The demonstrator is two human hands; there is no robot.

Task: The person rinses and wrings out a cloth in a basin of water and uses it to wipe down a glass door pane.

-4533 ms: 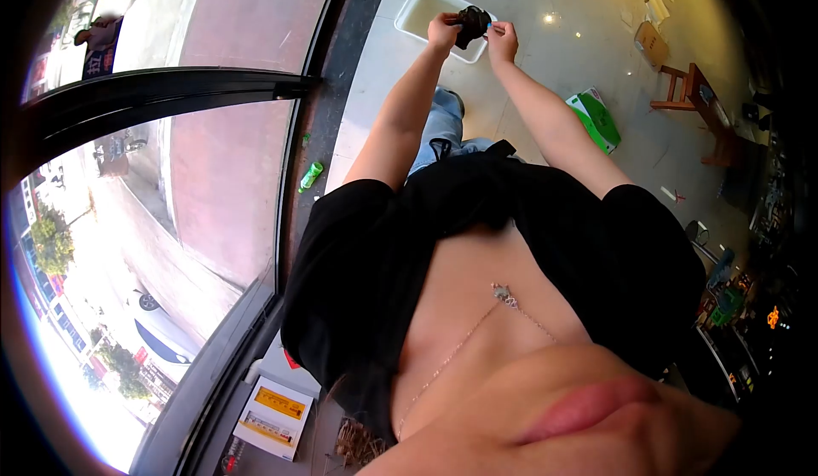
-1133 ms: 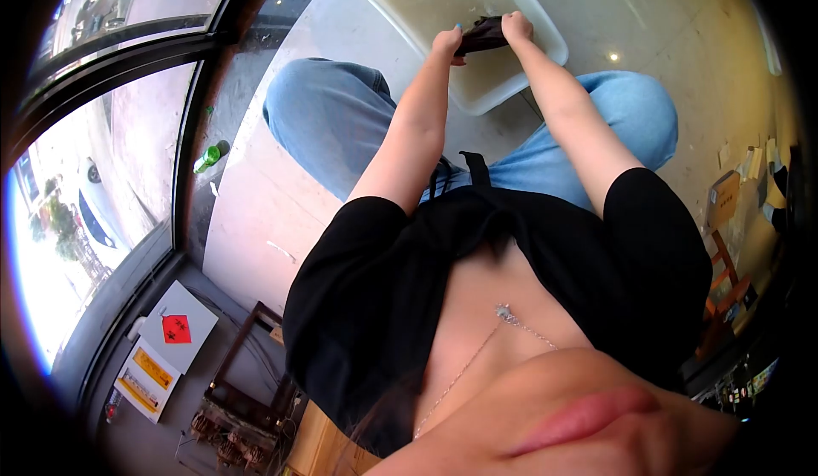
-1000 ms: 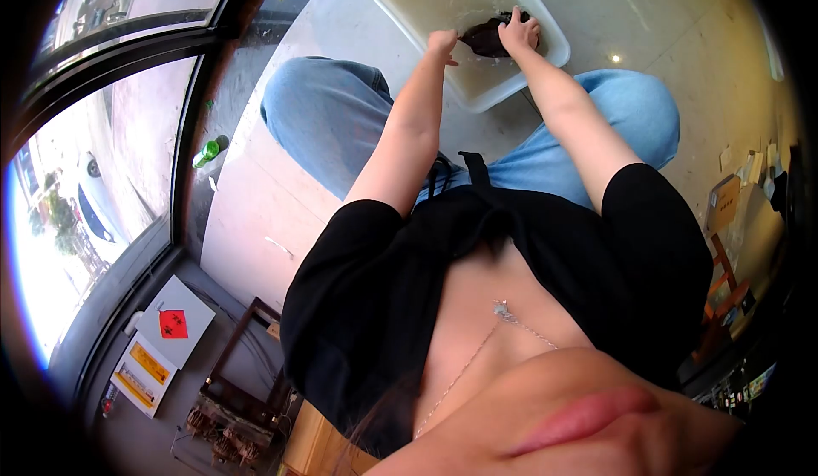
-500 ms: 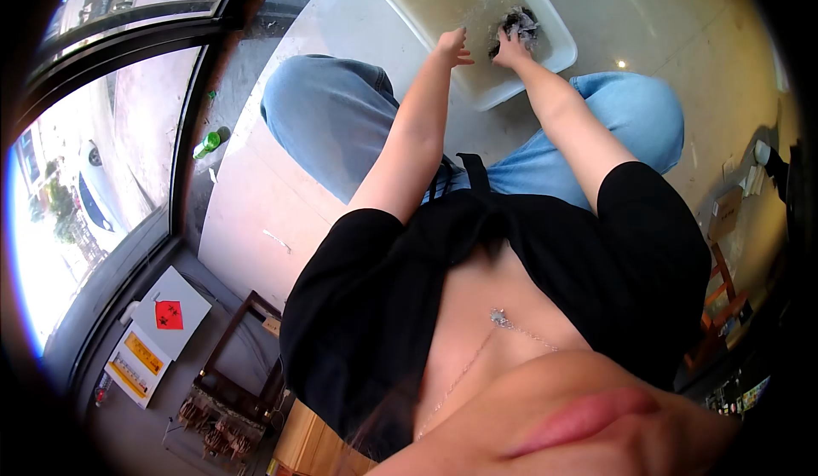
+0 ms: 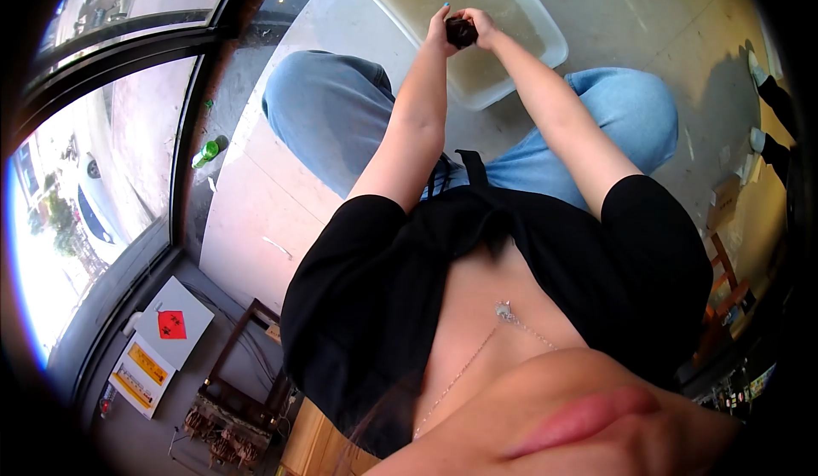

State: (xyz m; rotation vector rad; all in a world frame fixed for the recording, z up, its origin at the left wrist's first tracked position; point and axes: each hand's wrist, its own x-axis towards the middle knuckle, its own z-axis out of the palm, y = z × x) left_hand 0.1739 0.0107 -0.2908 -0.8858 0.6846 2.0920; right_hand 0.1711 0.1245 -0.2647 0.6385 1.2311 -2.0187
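Observation:
A dark, wet-looking cloth (image 5: pixel 462 34) is bunched between my two hands, above the near left side of a white tub (image 5: pixel 558 50) of cloudy water. My left hand (image 5: pixel 440 33) closes on the cloth from the left, its thumb pointing up. From the right, my right hand (image 5: pixel 482 28) grips the same bundle with bent fingers. Some of the fingers are hidden behind the cloth.
My bent knees in blue jeans (image 5: pixel 328 118) flank the tub on the floor. A green bottle (image 5: pixel 205 154) lies near the window frame at left. At the right edge stand another person's legs (image 5: pixel 774 92). A white box (image 5: pixel 175 323) with a red paper is lower left.
The cloth has come up out of the tub water and moved left into both hands. My left hand, empty half a second ago, now holds it too. Another person's legs show more at right.

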